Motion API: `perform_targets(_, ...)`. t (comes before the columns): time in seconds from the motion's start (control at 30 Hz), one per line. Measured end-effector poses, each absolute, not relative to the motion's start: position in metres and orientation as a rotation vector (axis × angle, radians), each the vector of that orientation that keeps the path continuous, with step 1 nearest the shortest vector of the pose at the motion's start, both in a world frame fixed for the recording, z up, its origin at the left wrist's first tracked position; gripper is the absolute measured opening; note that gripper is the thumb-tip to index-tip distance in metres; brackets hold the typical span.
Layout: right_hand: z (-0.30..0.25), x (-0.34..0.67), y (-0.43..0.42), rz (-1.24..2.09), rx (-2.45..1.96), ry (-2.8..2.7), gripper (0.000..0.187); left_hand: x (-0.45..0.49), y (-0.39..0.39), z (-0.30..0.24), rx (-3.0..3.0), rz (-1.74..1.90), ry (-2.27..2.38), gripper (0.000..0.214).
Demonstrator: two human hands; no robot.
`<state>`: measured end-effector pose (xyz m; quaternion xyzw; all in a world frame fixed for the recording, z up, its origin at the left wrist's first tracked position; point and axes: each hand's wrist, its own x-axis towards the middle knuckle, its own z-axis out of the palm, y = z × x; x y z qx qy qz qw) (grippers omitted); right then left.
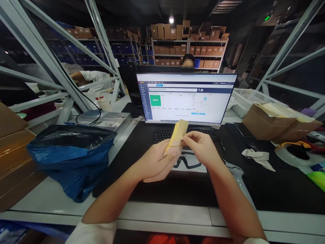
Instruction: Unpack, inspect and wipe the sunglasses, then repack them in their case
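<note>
- At desk centre, just in front of the keyboard point(165, 135), the person's left hand point(157, 162) is wrapped around the lower end of a yellow packet point(177, 135), fingers closed on it.
- Right hand point(200, 147), at 3 o'clock of the packet, pinches its edge with thumb and fingertips.
- Packet is held tilted, top end toward 1 o'clock, lifted above the black desk mat point(177, 189), overlapping the monitor's lower edge in view.
- Monitor point(186, 98) at 12 o'clock, lit, showing a white page with a green square.
- Blue bag point(73, 159) at 9 o'clock, open, black liner on top.
- Metal tray point(114, 120) at 10 o'clock.
- Cardboard box point(269, 123) at 2 o'clock, flaps open; tape roll point(291, 154) and crumpled white paper point(257, 157) at 3 o'clock.
- A co-worker point(188, 61) sits behind the monitor; another person's sleeve point(93, 76) shows at 10 o'clock.
- Shelves of cartons point(188, 44) far at 12 o'clock.
</note>
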<state>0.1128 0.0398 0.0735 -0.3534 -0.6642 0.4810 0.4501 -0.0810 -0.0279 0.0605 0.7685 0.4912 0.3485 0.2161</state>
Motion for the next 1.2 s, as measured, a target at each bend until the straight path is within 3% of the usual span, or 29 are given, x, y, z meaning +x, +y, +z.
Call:
perform_targets(0.5, 0.078, 0.117, 0.044, 1.279, -0.821, -1.586, 0.014, -0.079, -0.021, 0.055, 1.856, 1.067, 1.278, 0.037)
perform_targets(0.8, 0.071, 0.132, 0.061, 1.375, -0.685, -1.456, 0.013, -0.185, 0.028, 0.053, 1.345, 1.345, 1.445, 0.068)
perform_targets(0.9, 0.068, 0.132, 0.065, 1.430, -0.659, -1.410, 0.012, -0.237, 0.058, 0.028, 1.191, 1.312, 1.766, 0.065)
perform_targets(1.07, 0.066, 0.131, 0.066, 1.463, -0.653, -1.389, 0.011, -0.272, 0.068, -0.014, 1.105, 1.231, 1.961, 0.042)
perform_targets(1.2, 0.066, 0.132, 0.066, 1.418, -0.665, -1.380, 0.011, -0.273, 0.063, -0.021, 1.187, 1.167, 2.156, 0.046)
